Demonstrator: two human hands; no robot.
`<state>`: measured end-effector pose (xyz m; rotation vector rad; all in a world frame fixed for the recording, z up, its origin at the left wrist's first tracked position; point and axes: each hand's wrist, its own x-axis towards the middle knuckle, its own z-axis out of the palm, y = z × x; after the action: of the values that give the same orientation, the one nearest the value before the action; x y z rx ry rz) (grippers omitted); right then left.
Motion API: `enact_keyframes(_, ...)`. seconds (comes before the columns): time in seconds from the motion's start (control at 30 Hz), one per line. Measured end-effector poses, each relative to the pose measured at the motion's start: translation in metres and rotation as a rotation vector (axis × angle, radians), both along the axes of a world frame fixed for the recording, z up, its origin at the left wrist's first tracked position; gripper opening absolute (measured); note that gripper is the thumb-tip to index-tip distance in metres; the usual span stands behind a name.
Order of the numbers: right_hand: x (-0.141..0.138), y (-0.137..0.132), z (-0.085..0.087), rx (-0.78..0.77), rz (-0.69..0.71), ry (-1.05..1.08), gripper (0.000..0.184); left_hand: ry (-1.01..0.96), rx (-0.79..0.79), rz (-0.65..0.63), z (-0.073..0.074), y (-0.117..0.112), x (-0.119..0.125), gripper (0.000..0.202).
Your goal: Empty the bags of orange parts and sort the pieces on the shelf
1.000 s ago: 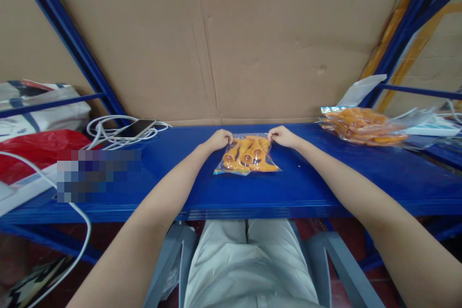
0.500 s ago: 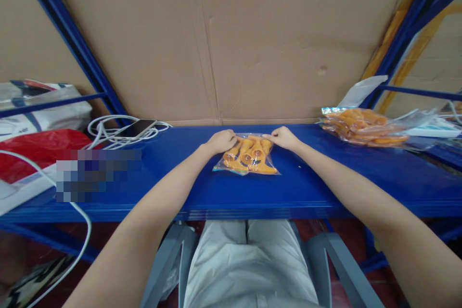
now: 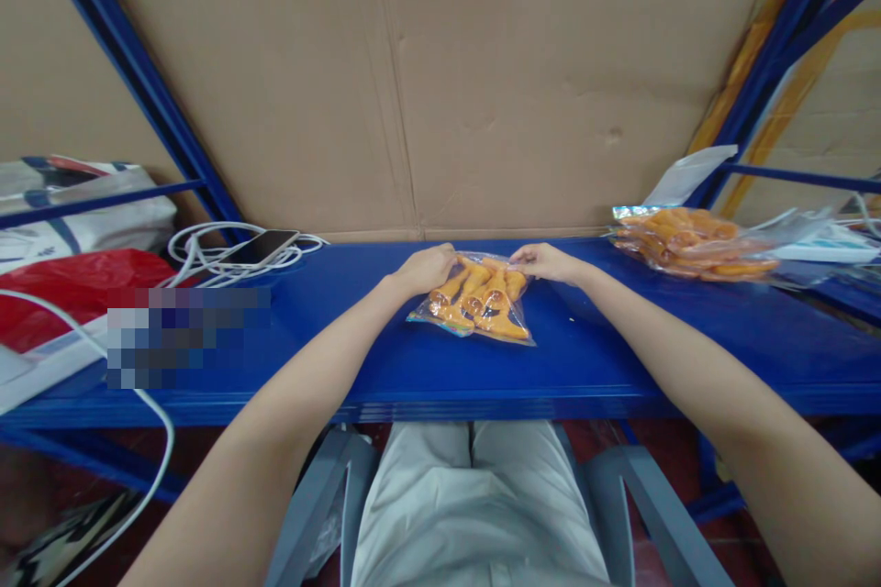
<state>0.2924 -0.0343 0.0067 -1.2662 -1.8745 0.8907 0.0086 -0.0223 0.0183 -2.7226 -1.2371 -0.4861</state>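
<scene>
A clear plastic bag (image 3: 474, 303) with several orange, horn-shaped plastic pieces inside lies on the blue table in front of me. My left hand (image 3: 432, 268) is closed on the bag's far left corner, its fingertips partly hidden behind the knuckles. At the far right corner, my right hand (image 3: 540, 261) pinches the film between thumb and fingers. The bag's near edge, with a coloured strip at its left, points toward me.
On the right stand more bagged orange pieces (image 3: 688, 238) and white papers (image 3: 822, 243). To the left are a phone (image 3: 265, 246) on coiled white cable (image 3: 199, 248), a red bag (image 3: 83, 289) and a blurred-out patch. Cardboard (image 3: 482, 92) closes off the back; blue posts (image 3: 144, 83) flank it.
The bag's near edge has come slightly closer to me and its contents have shifted a little. My right hand has moved slightly to the right. My left hand has barely moved.
</scene>
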Motion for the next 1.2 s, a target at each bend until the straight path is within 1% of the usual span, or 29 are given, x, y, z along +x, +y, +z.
enact_keyframes(0.07, 0.004, -0.005, 0.005, -0.081, 0.048, -0.024, 0.038, -0.018, 0.009, -0.048, 0.002, -0.001, 0.001, 0.028)
enact_keyframes(0.2, 0.008, -0.013, 0.014, -0.145, 0.084, -0.033, 0.043, -0.009, 0.062, -0.121, 0.008, -0.004, 0.003, 0.03)
enact_keyframes(0.3, 0.008, -0.016, 0.017, -0.17, 0.109, -0.009, 0.047, -0.012, 0.087, -0.155, 0.011, -0.007, 0.004, 0.035)
enact_keyframes(0.4, 0.007, -0.018, 0.019, -0.207, 0.134, 0.027, 0.049, -0.057, 0.086, -0.187, 0.013, -0.01, 0.004, 0.04)
enact_keyframes(0.57, 0.01, -0.021, 0.023, -0.351, 0.17, 0.129, 0.054, -0.085, 0.097, -0.234, 0.017, -0.016, 0.006, 0.044)
enact_keyframes(0.63, 0.012, -0.023, 0.026, -0.417, 0.189, 0.164, 0.053, -0.086, 0.101, -0.25, 0.019, -0.02, 0.008, 0.046)
enact_keyframes(0.8, 0.013, -0.033, 0.031, -0.54, 0.235, 0.224, 0.045, -0.118, 0.067, -0.312, 0.021, -0.03, 0.016, 0.046)
enact_keyframes(0.9, 0.006, -0.04, 0.03, -0.579, 0.228, 0.259, 0.037, -0.105, 0.05, -0.314, 0.02, -0.035, 0.021, 0.047)
enact_keyframes(1.0, -0.003, -0.043, 0.026, -0.606, 0.227, 0.293, 0.03, -0.049, 0.072, -0.302, 0.018, -0.037, 0.024, 0.047)
enact_keyframes(1.07, -0.008, -0.042, 0.022, -0.627, 0.252, 0.304, 0.03, -0.009, 0.102, -0.294, 0.017, -0.037, 0.025, 0.047)
enact_keyframes(1.2, -0.008, -0.034, 0.013, -0.63, 0.354, 0.337, 0.035, 0.029, 0.155, -0.312, 0.015, -0.033, 0.024, 0.046)
